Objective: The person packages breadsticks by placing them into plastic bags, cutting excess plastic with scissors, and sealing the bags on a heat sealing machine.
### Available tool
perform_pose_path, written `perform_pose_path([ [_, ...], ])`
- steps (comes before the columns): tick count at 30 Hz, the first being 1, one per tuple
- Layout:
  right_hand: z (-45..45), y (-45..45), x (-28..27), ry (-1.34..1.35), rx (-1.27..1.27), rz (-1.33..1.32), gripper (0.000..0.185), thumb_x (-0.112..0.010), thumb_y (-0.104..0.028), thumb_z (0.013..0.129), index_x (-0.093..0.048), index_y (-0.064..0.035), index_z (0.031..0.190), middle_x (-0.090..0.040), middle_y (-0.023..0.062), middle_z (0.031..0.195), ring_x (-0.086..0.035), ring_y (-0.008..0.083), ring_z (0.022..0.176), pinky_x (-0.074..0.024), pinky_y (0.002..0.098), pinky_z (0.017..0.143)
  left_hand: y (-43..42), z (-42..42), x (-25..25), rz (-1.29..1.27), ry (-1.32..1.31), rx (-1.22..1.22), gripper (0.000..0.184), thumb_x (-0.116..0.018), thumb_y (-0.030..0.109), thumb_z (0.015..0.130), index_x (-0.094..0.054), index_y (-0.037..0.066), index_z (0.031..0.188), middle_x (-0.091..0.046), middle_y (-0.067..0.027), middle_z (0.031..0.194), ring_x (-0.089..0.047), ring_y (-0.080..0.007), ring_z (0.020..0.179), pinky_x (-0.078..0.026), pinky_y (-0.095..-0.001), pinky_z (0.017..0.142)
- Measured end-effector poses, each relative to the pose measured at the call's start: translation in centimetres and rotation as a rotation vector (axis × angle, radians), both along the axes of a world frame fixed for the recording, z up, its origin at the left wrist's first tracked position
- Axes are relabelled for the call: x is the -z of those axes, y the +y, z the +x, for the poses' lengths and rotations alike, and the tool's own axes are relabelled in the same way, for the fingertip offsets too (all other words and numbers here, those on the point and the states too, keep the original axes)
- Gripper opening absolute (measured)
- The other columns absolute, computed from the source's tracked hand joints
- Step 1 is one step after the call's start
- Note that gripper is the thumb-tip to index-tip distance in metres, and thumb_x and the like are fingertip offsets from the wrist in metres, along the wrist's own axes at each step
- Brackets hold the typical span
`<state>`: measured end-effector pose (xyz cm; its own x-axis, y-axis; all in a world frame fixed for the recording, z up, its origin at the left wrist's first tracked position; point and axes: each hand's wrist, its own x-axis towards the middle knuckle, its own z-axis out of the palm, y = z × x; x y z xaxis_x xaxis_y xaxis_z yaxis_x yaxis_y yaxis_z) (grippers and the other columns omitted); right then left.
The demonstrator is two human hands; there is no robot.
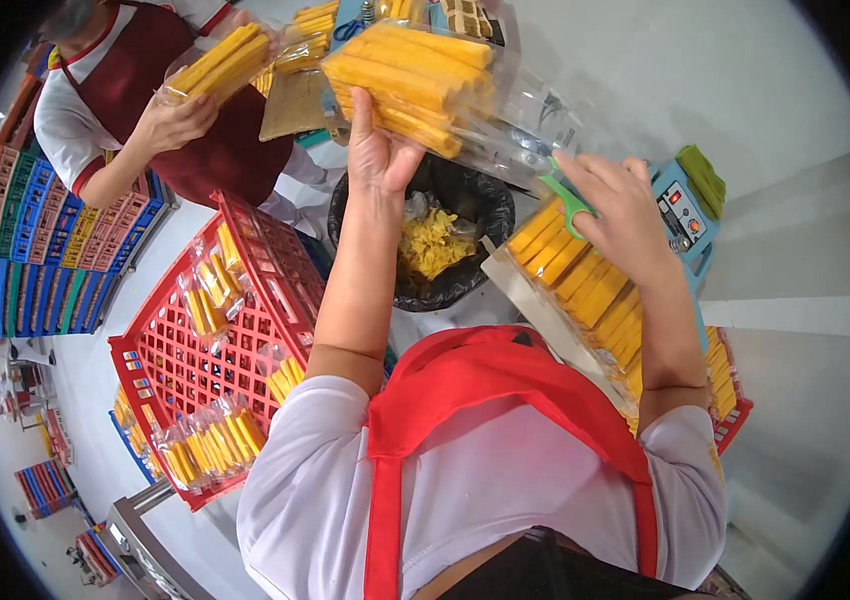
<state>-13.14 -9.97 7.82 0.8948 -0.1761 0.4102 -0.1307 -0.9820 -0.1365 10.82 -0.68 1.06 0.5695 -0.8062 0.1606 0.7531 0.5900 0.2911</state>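
Note:
My left hand [380,155] is closed around a clear plastic bag of yellow sticks [410,80], holding it up in front of me. The bag's loose, clear end stretches right toward my right hand [620,205]. Green-handled scissors [569,205] are in that hand, close to the loose plastic; whether the blades touch it I cannot tell. Below the bag stands a bin lined with black plastic [350,220], with yellow scraps [435,245] inside. Under my right forearm lies a pale tray [535,310] filled with rows of yellow sticks [585,285].
A red crate [295,285] on the left holds bagged sticks. Right of the tray are a blue machine [683,215] and a green cloth [702,178]. At upper left a co-worker's hand [177,125] holds another bag of sticks [220,65]. Coloured crates [65,220] are stacked behind.

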Motion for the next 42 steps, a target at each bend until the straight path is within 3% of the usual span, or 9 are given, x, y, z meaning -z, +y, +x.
perform_pose_path([
  [10, 0.8, -0.5, 1.4, -0.041, 0.009, -0.057, 0.054, -0.057, 0.000, 0.059, -0.050, -0.0108, 0.111, -0.054, 0.0048, 0.091, -0.052, 0.0190, 0.079, -0.0322, 0.0332, 0.072, 0.1, 0.5, 0.1, 0.014, 0.063, -0.022, 0.050, -0.053, 0.035, 0.080, -0.039, 0.010, 0.120, -0.042, -0.0063, 0.124, -0.038, -0.0253, 0.114, -0.030, -0.0466, 0.095],
  [14, 1.3, -1.3, 1.9, -0.044, -0.031, 0.033, 0.053, -0.056, 0.001, 0.060, -0.050, -0.0113, 0.111, -0.054, 0.0048, 0.087, -0.051, 0.0207, 0.075, -0.0331, 0.0322, 0.070, 0.4, 1.2, 0.6, 0.045, 0.055, -0.049, 0.049, -0.054, 0.035, 0.079, -0.039, 0.011, 0.120, -0.042, -0.0059, 0.123, -0.038, -0.0252, 0.115, -0.029, -0.0466, 0.096],
  [16, 1.5, -1.5, 1.9, -0.040, -0.042, 0.060, 0.053, -0.056, 0.001, 0.061, -0.049, -0.0114, 0.112, -0.054, 0.0050, 0.086, -0.050, 0.0215, 0.074, -0.0334, 0.0319, 0.069, 0.8, 1.7, 1.0, 0.061, -0.006, -0.123, 0.057, -0.057, 0.037, 0.076, -0.037, 0.013, 0.123, -0.039, -0.0054, 0.126, -0.035, -0.0248, 0.116, -0.026, -0.0470, 0.097],
  [19, 2.0, -1.8, 1.7, 0.006, -0.019, 0.092, 0.052, -0.052, 0.002, 0.060, -0.050, -0.0083, 0.112, -0.056, 0.0099, 0.090, -0.051, 0.0236, 0.075, -0.0339, 0.0316, 0.069, 1.8, 2.5, 1.7, 0.031, 0.014, -0.213, 0.056, -0.059, 0.036, 0.075, -0.038, 0.012, 0.121, -0.042, -0.0039, 0.123, -0.037, -0.0239, 0.115, -0.028, -0.0452, 0.097],
  [22, 2.6, -1.6, 0.7, 0.076, -0.001, 0.071, 0.051, -0.052, 0.001, 0.061, -0.050, -0.0087, 0.111, -0.055, 0.0091, 0.087, -0.051, 0.0229, 0.074, -0.0337, 0.0312, 0.070, 3.0, 3.4, 1.9, -0.083, -0.046, -0.226, 0.060, -0.061, 0.037, 0.072, -0.038, 0.013, 0.122, -0.041, -0.0025, 0.123, -0.037, -0.0229, 0.115, -0.027, -0.0442, 0.098],
  [27, 4.9, 1.1, -1.2, 0.070, -0.168, -0.014, 0.047, -0.058, -0.004, 0.060, -0.053, -0.0096, 0.107, -0.051, 0.0031, 0.079, -0.049, 0.0191, 0.069, -0.0324, 0.0306, 0.068, 4.3, 3.7, 1.7, -0.031, -0.021, -0.301, 0.061, -0.062, 0.037, 0.071, -0.038, 0.013, 0.122, -0.041, -0.0026, 0.124, -0.036, -0.0227, 0.115, -0.027, -0.0438, 0.098],
  [42, 6.0, 1.9, -1.4, 0.037, -0.240, 0.003, 0.045, -0.058, -0.003, 0.061, -0.053, -0.0099, 0.105, -0.050, 0.0044, 0.072, -0.048, 0.0204, 0.065, -0.0335, 0.0307, 0.065, 7.3, 4.1, 2.1, -0.085, 0.037, -0.295, 0.065, -0.064, 0.040, 0.068, -0.038, 0.014, 0.122, -0.039, -0.0026, 0.126, -0.034, -0.0230, 0.117, -0.024, -0.0440, 0.099],
])
